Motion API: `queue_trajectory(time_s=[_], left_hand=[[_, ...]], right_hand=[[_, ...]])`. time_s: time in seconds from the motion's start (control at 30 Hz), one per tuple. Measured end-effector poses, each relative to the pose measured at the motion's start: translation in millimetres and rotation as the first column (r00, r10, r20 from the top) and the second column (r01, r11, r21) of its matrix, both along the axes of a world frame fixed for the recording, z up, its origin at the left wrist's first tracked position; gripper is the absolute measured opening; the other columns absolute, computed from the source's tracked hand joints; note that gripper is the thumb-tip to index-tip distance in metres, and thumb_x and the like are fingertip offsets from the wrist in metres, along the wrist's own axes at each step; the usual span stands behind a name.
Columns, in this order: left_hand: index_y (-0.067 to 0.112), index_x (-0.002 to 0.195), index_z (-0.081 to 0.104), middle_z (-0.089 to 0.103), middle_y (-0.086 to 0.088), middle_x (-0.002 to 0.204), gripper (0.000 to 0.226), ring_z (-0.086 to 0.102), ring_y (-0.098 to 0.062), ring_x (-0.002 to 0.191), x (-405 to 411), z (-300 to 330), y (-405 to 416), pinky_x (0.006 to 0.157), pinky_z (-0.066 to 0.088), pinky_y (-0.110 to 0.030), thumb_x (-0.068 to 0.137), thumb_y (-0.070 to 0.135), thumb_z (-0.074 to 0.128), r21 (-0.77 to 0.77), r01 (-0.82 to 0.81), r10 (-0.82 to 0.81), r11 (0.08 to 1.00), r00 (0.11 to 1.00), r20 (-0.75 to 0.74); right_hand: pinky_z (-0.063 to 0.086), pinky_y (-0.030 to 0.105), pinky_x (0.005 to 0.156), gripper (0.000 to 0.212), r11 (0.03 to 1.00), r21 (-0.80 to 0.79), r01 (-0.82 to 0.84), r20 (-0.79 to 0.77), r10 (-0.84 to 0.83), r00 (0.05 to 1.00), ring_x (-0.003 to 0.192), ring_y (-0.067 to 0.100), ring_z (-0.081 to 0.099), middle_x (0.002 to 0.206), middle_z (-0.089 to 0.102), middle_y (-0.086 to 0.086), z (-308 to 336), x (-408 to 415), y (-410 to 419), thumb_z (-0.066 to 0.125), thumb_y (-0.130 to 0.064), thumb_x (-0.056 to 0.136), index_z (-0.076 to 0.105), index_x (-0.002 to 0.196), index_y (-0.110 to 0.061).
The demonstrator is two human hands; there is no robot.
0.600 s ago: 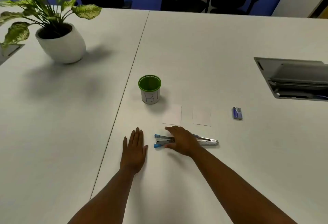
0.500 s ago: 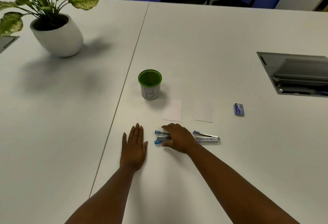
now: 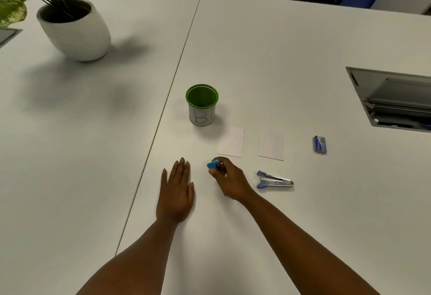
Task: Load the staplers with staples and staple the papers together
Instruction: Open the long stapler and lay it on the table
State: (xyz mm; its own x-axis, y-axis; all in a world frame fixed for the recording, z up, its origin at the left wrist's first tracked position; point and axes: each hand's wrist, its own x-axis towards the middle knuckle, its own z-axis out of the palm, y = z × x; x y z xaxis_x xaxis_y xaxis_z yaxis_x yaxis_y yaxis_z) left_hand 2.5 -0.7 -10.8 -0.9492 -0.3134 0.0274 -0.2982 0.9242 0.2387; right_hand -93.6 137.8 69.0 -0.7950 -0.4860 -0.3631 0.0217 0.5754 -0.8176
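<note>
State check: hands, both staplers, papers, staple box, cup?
Left hand: flat on table, fingers straight, holds nothing.
Right hand: grips light-blue stapler.
Light-blue stapler: in right hand, mostly hidden.
Dark-blue stapler: on table, untouched, lying open.
Papers: two sheets, flat, side by side, apart, not stapled.
Staple box: on table, untouched.
Cup: upright, looks empty.

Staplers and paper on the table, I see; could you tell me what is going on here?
A person is starting a stapling job. Their right hand has a grip on a light-blue stapler, while the left hand lies flat on the table. A second stapler lies open beside it, two papers lie apart and unstapled, and a staple box sits untouched to the right.
</note>
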Motion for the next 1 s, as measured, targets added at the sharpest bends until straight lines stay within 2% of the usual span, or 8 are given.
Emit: queue_trajectory(time_s=[0.2, 0.33, 0.47, 0.57, 0.63, 0.73, 0.83, 1.0], left_hand=[[0.009, 0.145, 0.025, 0.027, -0.006, 0.153, 0.059, 0.021, -0.017, 0.142, -0.5, 3.0, -0.9, 0.113, -0.006, -0.032, 0.091, 0.032, 0.021, 0.005, -0.005, 0.005, 1.0, 1.0, 0.029], [0.007, 0.143, 0.029, 0.033, -0.009, 0.15, 0.059, 0.022, -0.018, 0.139, -2.7, 1.5, -1.9, 0.113, 0.001, -0.034, 0.09, 0.032, 0.023, 0.011, -0.009, 0.008, 1.0, 0.999, 0.041], [0.011, 0.148, 0.002, -0.002, -0.005, 0.158, 0.078, 0.001, -0.02, 0.146, -10.1, 15.0, -1.3, 0.117, -0.002, -0.038, 0.08, 0.049, -0.006, 0.061, -0.021, 0.007, 0.998, 0.977, 0.215], [0.011, 0.148, 0.011, 0.008, -0.009, 0.158, 0.061, 0.008, -0.023, 0.146, -29.0, 46.8, 10.5, 0.118, 0.003, -0.044, 0.098, 0.044, 0.016, 0.119, -0.12, 0.073, 0.986, 0.938, 0.339], [0.013, 0.145, 0.027, 0.028, -0.009, 0.153, 0.054, 0.023, -0.023, 0.142, -41.2, 85.2, 28.2, 0.116, 0.01, -0.044, 0.099, 0.042, 0.024, 0.514, -0.31, 0.191, 0.8, 0.943, 0.271], [0.018, 0.132, 0.047, 0.051, -0.005, 0.137, 0.053, 0.039, -0.021, 0.133, -58.1, 136.7, 53.2, 0.11, 0.026, -0.045, 0.096, 0.05, 0.024, 0.962, -0.239, 0.226, 0.129, 0.952, 0.206], [0.019, 0.118, 0.06, 0.062, -0.005, 0.097, 0.068, 0.058, -0.02, 0.097, -66.7, 170.5, 68.3, 0.091, 0.047, -0.04, 0.082, 0.069, 0.029, 0.996, -0.043, 0.13, -0.081, 0.99, 0.053], [0.021, 0.096, 0.074, 0.042, -0.008, 0.106, 0.075, 0.044, -0.005, 0.056, -68.5, 190.2, 86.4, 0.07, 0.052, -0.022, 0.065, 0.076, 0.033, 0.964, 0.065, 0.063, -0.257, 0.997, -0.051]], right_hand=[[0.043, 0.025, 0.061, 0.038, 0.77, -0.419, 0.481, 0.729, -0.031, 0.684, 0.069, 0.014, 0.051, 0.079, 0.053, 0.003, 32.7, -2.3, 6.4, 0.028, -0.038, 0.099, 0.052, 0.105, -0.01], [0.043, 0.024, 0.057, 0.052, 0.691, -0.513, 0.509, 0.764, 0.098, 0.637, 0.063, 0.01, 0.05, 0.076, 0.054, 0.001, 48.0, -3.6, 13.9, 0.021, -0.047, 0.097, 0.051, 0.118, -0.01], [0.049, 0.022, 0.058, 0.05, 0.662, -0.567, 0.491, 0.728, 0.124, 0.674, 0.061, 0.009, 0.057, 0.073, 0.063, -0.001, 66.8, -1.5, 24.3, 0.024, -0.047, 0.095, 0.056, 0.112, -0.012], [0.056, 0.023, 0.061, 0.047, 0.638, -0.591, 0.493, 0.7, 0.102, 0.707, 0.064, 0.009, 0.066, 0.077, 0.073, -0.001, 80.0, -0.1, 33.1, 0.026, -0.045, 0.096, 0.057, 0.111, -0.013], [0.057, 0.023, 0.061, 0.045, 0.596, -0.619, 0.512, 0.691, 0.102, 0.716, 0.065, 0.009, 0.068, 0.082, 0.074, 0.001, 89.9, 0.6, 37.1, 0.029, -0.045, 0.095, 0.059, 0.107, -0.014], [0.057, 0.022, 0.062, 0.043, 0.546, -0.636, 0.545, 0.675, 0.051, 0.736, 0.065, 0.01, 0.067, 0.081, 0.073, 0.003, 102.0, -0.3, 39.0, 0.044, -0.045, 0.087, 0.063, 0.102, -0.01], [0.056, 0.02, 0.062, 0.039, 0.547, -0.619, 0.563, 0.648, -0.049, 0.76, 0.059, 0.011, 0.066, 0.068, 0.071, 0.003, 107.9, 1.1, 40.8, 0.053, -0.043, 0.082, 0.066, 0.089, -0.007], [0.057, 0.019, 0.061, 0.035, 0.536, -0.605, 0.589, 0.608, -0.167, 0.776, 0.055, 0.01, 0.067, 0.061, 0.071, 0.001, 110.1, 3.7, 48.9, 0.05, -0.036, 0.09, 0.067, 0.081, -0.006]])
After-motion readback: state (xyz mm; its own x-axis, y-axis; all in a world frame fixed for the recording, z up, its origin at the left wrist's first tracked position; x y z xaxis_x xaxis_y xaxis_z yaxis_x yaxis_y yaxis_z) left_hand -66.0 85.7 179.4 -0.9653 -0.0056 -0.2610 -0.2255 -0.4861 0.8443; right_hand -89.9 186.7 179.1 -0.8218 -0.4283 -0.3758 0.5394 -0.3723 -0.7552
